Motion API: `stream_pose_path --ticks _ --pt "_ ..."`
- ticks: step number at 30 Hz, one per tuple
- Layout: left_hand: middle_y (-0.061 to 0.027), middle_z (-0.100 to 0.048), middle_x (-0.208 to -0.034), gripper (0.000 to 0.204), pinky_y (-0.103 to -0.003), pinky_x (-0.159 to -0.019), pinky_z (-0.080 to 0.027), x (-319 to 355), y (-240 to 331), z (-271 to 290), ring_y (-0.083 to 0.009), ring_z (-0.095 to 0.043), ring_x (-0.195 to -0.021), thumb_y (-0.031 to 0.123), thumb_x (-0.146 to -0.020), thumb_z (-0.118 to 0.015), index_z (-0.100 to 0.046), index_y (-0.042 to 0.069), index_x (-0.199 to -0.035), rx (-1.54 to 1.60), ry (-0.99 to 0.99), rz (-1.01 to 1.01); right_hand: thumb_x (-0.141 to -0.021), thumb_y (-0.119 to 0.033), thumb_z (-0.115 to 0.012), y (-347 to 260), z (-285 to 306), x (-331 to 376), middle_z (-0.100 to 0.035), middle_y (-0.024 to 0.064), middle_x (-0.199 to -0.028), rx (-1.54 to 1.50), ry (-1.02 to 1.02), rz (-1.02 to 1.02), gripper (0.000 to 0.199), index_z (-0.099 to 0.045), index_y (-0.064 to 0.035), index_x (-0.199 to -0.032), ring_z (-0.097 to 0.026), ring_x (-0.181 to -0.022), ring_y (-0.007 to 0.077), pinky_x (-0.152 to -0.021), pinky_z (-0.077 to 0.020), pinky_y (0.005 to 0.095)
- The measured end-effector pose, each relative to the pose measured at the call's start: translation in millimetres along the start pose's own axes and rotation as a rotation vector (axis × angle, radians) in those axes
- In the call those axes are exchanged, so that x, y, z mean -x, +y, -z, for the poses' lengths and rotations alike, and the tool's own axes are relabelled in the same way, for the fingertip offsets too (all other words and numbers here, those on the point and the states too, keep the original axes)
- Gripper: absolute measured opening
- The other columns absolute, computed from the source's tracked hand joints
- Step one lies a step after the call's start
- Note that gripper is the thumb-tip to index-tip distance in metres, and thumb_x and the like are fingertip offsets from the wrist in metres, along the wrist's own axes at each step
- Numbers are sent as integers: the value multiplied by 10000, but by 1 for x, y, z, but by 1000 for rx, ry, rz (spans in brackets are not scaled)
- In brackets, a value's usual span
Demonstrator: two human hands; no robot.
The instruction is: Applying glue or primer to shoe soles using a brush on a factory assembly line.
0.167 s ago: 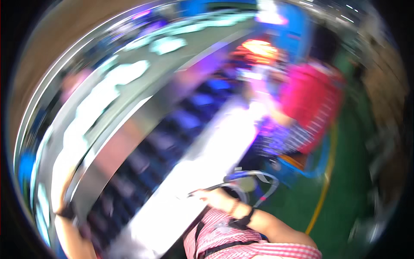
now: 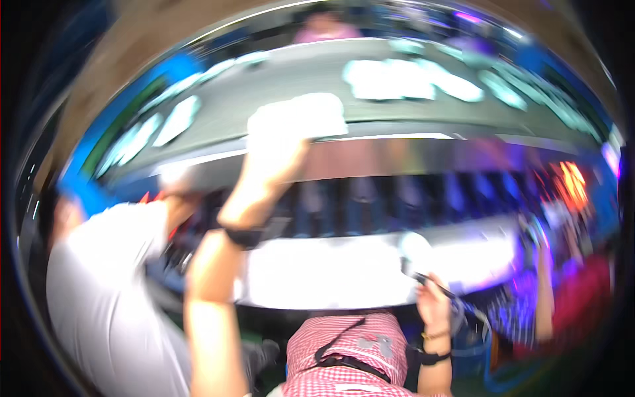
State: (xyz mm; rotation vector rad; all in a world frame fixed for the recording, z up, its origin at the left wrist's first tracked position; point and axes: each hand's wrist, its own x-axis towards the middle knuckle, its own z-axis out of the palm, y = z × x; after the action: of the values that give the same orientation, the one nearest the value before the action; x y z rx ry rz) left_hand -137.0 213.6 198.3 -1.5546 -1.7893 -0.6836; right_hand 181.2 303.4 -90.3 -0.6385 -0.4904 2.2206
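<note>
- Whole shot is pretty smeared with motion blur, so the details are rough.
- Left hand (image 2: 274,155) is stretched way up in the upper middle of the frame, closed on a white cloth-like bundle (image 2: 297,118) that sits against the grey conveyor belt (image 2: 397,112) running across the top.
- A dark wristband (image 2: 243,236) shows on that left arm, just left of centre.
- Right hand (image 2: 433,306) is down in the lower right, fingers wrapped around a thin dark tool (image 2: 423,278); can't make out what kind of tool it is.
- That tool is held over the bright white bench (image 2: 317,274) in the middle of the frame.
- Another person in a white shirt (image 2: 99,278) fills the lower left, just beside the raised arm.
- Someone in a striped top (image 2: 516,317) stands at the far right, well apart from the bundle.
</note>
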Motion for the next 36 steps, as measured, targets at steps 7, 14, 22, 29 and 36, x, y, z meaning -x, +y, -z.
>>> stream_pose_path --ticks 7,14,22,29,36 --pt "-113 -447 -1060 384 -307 -834 -427 108 -3 6 -183 -492 -927 44 -805 -510 -371 1 -1160 1383 708 1087 -889 -90 -481 25 -18 -9 -599 99 -950 204 -214 -57 303 -463 14 -1173 -585 -776 131 -652 -500 218" --pt "-151 -490 -1195 638 -361 -939 -416 215 36 15 -232 -500 -1111 353 -837 -565 -308 0 -1302 2259 42 659 -897 -88 -481 15 -19 -10 -583 89 -969 274 -177 44 297 -461 -3 -1181 -563 -783 118 -694 -485 216" --pt "-190 -474 -1219 744 -422 -924 -423 293 74 -26 -306 -473 -1127 516 -814 -525 -297 30 -1329 2237 -183 1230 -813 -39 -542 26 -52 22 -596 86 -970 172 -385 -12 249 -530 -36 -1062 -556 -844 181 -750 -436 303" --pt "-198 -512 -1151 946 -498 -907 -410 289 89 -12 -353 -525 -1035 774 -741 -85 -356 58 -1298 2311 107 1470 -778 32 -586 85 -107 28 -611 111 -935 261 -494 -302 204 -584 62 -979 -573 -879 176 -822 -439 282" --pt "-194 -522 -1097 833 -545 -878 -413 288 110 -25 -338 -555 -940 722 -789 -147 -394 87 -1268 2343 161 1590 -756 -20 -641 100 -118 2 -628 102 -902 432 -400 -307 234 -606 49 -976 -567 -839 134 -789 -430 258"
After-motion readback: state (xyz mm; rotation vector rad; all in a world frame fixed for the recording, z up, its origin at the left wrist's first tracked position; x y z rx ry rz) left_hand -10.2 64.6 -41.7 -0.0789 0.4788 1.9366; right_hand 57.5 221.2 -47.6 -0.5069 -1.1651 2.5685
